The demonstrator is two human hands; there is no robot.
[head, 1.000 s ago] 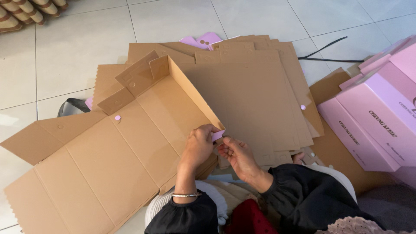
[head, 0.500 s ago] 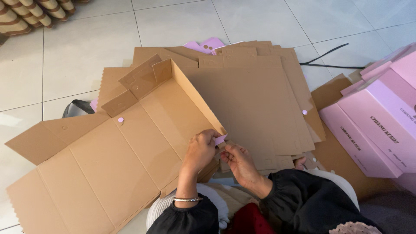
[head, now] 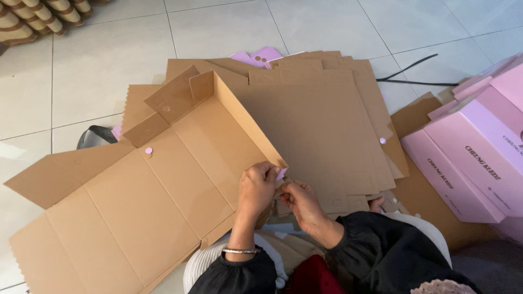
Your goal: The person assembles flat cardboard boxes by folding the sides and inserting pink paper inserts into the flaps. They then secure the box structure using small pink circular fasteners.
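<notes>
Cardboard box flap (head: 248,122) is standing up in front of me, so my left hand (head: 257,188) is pinching its corner steady. My right hand (head: 301,200) is pinching a small pink button (head: 281,174) there.

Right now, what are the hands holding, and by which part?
Both hands, left hand and right hand, pinch the near corner of the unfolded cardboard box, at its raised side flap.
</notes>
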